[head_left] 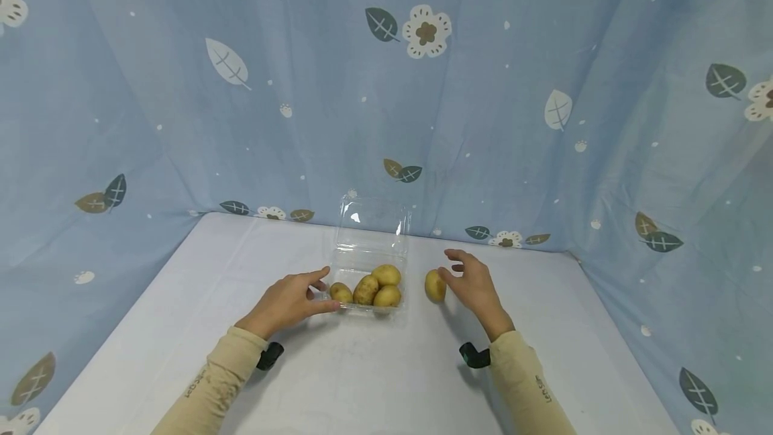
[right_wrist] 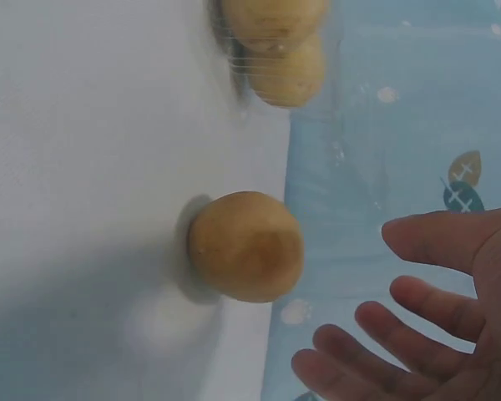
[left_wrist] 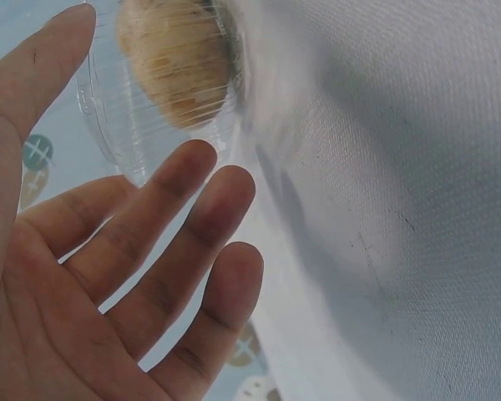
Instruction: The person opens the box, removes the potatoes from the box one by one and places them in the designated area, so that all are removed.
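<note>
A clear plastic clamshell box (head_left: 395, 310) stands with its lid raised and several yellow potatoes (head_left: 366, 289) inside. My left hand (head_left: 294, 297) is at the box's left side, thumb at the near left corner and index finger by the left rim. Fingers look spread and nearly straight in the left wrist view, with a potato (left_wrist: 179, 63) showing through the plastic wall. One loose potato (head_left: 435, 286) lies on the table to the right of the box. Over its right side hovers my right hand (head_left: 476, 287); in the right wrist view a gap separates the fingers from this potato (right_wrist: 246, 247).
White cloth covers the table (head_left: 338, 381). A blue curtain (head_left: 302, 86) with leaf and flower prints hangs behind and along both sides. The raised clear lid (head_left: 371, 223) leans back close to it. Dark wrist-worn devices (head_left: 474, 356) sit under both sleeves.
</note>
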The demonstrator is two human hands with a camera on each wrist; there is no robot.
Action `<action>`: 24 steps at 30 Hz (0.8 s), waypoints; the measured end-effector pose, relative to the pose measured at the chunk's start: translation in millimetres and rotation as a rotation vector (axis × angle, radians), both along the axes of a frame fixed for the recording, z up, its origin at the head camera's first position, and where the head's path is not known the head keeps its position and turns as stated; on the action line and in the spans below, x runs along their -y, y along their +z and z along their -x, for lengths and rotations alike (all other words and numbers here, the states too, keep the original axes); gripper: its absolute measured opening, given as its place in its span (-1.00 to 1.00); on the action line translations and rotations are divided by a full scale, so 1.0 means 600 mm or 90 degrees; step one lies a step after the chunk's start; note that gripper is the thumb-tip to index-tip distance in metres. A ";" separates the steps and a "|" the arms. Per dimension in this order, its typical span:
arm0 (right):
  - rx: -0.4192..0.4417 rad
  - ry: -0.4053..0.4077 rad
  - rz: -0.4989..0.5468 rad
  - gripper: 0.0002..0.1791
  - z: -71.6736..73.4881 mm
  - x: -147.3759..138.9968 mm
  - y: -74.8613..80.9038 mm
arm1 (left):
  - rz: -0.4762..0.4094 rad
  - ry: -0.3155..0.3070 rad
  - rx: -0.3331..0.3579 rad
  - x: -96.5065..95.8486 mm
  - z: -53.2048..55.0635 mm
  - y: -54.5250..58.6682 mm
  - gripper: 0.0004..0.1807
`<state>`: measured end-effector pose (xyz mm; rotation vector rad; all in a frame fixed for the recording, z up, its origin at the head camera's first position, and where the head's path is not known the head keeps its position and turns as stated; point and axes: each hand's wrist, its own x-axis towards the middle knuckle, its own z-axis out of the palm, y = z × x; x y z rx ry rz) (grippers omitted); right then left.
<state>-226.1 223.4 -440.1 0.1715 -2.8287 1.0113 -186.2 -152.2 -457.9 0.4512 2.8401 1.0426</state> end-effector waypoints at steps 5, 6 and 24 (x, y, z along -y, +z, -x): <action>-0.025 0.011 0.004 -0.47 0.001 0.008 0.011 | 0.000 -0.001 -0.002 0.000 0.001 0.000 -0.05; -0.028 0.011 0.002 -0.46 0.000 0.010 0.014 | 0.000 -0.002 -0.003 0.000 0.001 0.000 -0.05; -0.047 0.071 0.039 -0.40 -0.011 0.071 0.064 | 0.004 -0.007 -0.005 -0.001 -0.002 0.005 -0.05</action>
